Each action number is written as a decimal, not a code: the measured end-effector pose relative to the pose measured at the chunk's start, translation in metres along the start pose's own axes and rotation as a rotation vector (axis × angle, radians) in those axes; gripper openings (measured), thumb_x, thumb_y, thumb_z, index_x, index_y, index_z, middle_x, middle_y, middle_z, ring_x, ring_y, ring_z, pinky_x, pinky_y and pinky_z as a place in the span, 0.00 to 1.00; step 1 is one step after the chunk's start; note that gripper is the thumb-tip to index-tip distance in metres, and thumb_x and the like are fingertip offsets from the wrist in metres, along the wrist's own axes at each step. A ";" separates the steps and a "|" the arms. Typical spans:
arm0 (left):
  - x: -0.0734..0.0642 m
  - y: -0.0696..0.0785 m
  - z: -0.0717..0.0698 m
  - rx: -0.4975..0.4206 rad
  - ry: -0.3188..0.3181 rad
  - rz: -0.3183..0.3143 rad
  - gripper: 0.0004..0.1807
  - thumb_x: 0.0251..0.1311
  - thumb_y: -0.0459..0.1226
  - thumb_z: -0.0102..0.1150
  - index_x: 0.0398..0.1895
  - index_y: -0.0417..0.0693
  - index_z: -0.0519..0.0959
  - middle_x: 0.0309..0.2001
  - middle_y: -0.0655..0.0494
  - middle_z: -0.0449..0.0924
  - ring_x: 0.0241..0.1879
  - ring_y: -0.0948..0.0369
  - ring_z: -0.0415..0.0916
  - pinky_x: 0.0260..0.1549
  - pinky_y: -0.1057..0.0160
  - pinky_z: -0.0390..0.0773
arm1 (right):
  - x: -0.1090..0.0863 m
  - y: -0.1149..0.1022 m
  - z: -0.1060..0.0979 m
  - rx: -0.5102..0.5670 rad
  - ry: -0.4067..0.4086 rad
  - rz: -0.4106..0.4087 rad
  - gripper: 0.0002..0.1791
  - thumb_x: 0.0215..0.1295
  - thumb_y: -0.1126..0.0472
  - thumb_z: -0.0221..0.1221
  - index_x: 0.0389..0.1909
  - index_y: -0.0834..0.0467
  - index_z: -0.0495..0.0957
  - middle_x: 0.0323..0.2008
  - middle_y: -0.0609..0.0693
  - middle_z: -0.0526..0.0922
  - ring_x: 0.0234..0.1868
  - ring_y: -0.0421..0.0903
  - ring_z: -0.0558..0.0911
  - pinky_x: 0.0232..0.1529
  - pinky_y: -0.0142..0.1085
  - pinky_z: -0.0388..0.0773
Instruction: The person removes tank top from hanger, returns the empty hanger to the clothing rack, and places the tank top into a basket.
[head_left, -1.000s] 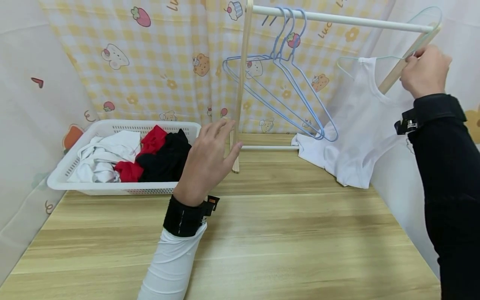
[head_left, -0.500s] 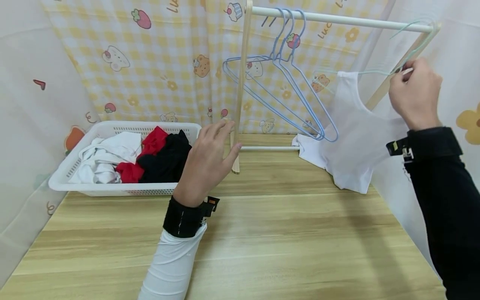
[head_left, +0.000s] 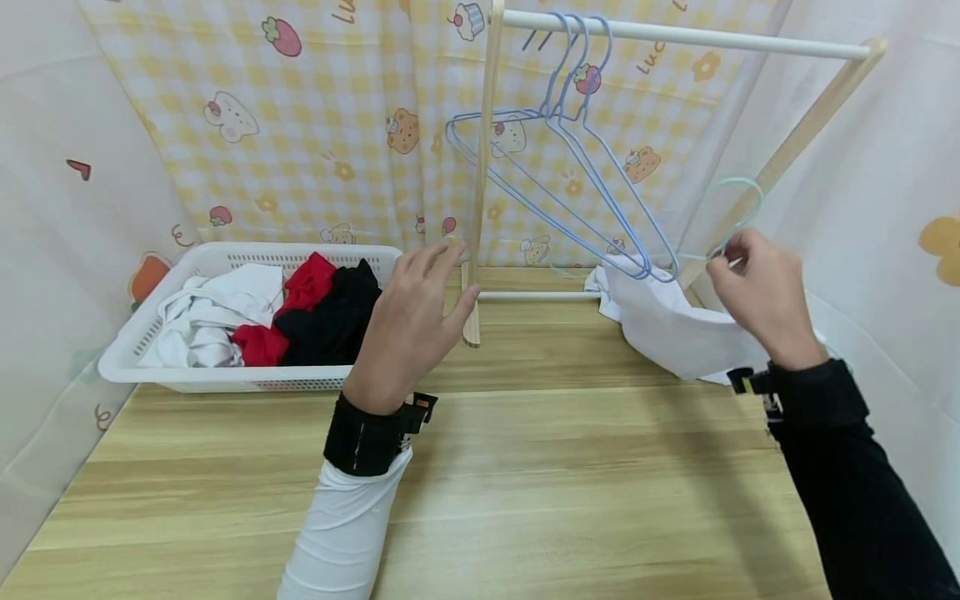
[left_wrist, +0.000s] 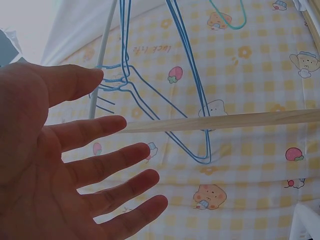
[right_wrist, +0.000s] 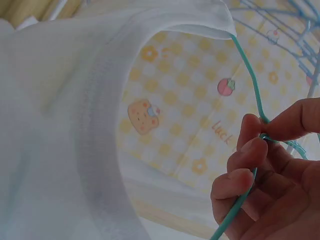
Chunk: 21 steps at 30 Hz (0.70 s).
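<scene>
"Luck" print curtain, right hand pinching green hanger

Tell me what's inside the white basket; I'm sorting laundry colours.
The white basket holds crumpled clothes: a white garment, a red one and a black one. Whatever lies beneath them is covered.

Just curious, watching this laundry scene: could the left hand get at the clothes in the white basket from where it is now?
Probably yes. The left hand hovers open and holds nothing, just right of the white basket. The basket has no lid, and the black garment lies nearest, with nothing between them.
</scene>
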<state>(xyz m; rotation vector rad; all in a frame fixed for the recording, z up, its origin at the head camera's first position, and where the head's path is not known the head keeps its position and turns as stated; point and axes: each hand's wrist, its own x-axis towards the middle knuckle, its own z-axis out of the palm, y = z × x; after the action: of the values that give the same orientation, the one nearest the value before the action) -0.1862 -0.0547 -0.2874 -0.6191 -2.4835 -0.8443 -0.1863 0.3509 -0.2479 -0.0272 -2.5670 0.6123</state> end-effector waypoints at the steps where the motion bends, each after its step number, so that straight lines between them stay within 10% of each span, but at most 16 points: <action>1: 0.000 0.000 0.000 0.000 -0.001 -0.001 0.29 0.79 0.43 0.61 0.79 0.45 0.72 0.74 0.42 0.74 0.76 0.42 0.67 0.70 0.40 0.76 | -0.007 0.000 0.002 0.010 -0.004 -0.005 0.18 0.75 0.60 0.49 0.52 0.68 0.81 0.47 0.69 0.86 0.30 0.21 0.67 0.37 0.27 0.64; 11: -0.001 0.001 -0.002 -0.004 -0.010 -0.005 0.30 0.80 0.44 0.61 0.79 0.45 0.71 0.74 0.41 0.73 0.76 0.42 0.67 0.71 0.40 0.76 | -0.061 -0.009 0.019 0.083 0.080 -0.018 0.13 0.75 0.63 0.53 0.49 0.65 0.83 0.39 0.63 0.87 0.33 0.20 0.71 0.38 0.22 0.66; 21: -0.002 0.001 -0.004 -0.128 -0.052 0.045 0.30 0.80 0.44 0.59 0.80 0.43 0.71 0.77 0.43 0.71 0.80 0.46 0.63 0.75 0.44 0.72 | -0.077 -0.068 0.036 0.218 0.147 -0.195 0.08 0.68 0.73 0.56 0.41 0.67 0.83 0.36 0.61 0.88 0.35 0.20 0.76 0.40 0.12 0.69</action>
<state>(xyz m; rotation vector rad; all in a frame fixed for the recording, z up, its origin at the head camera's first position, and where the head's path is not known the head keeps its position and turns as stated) -0.1828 -0.0571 -0.2855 -0.7471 -2.4656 -0.9877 -0.1300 0.2646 -0.2825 0.2397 -2.3145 0.7799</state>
